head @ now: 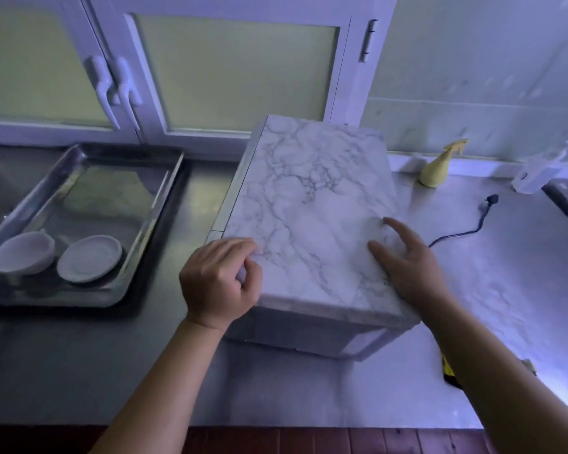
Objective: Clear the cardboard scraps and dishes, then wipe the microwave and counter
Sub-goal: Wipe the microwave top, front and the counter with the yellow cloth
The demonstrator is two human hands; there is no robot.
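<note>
- Gripping the near left corner of the microwave [309, 208], the left hand [217, 283] has its fingers curled over the top edge and its thumb against the side.
- The right hand [407, 267] lies on the top near the right edge, fingers [394, 225] spread and fairly straight, holding nothing.
- The two hands are apart, one on each side of the near end of the top.
- The microwave, covered in a white marble pattern, stands on the counter [309, 394], turned at an angle to the front edge.
- Left of it, well apart, sits a metal tray [170, 191] holding a white bowl [23, 253] and a white plate [91, 258] side by side at its near end.
- Behind the microwave on the right stands a yellow spray bottle [438, 168], with a clear bottle [538, 172] farther right.
- A black cord [481, 217] lies loose on the counter just beyond the right hand.
- A window [236, 70] with white handles runs along the back.
</note>
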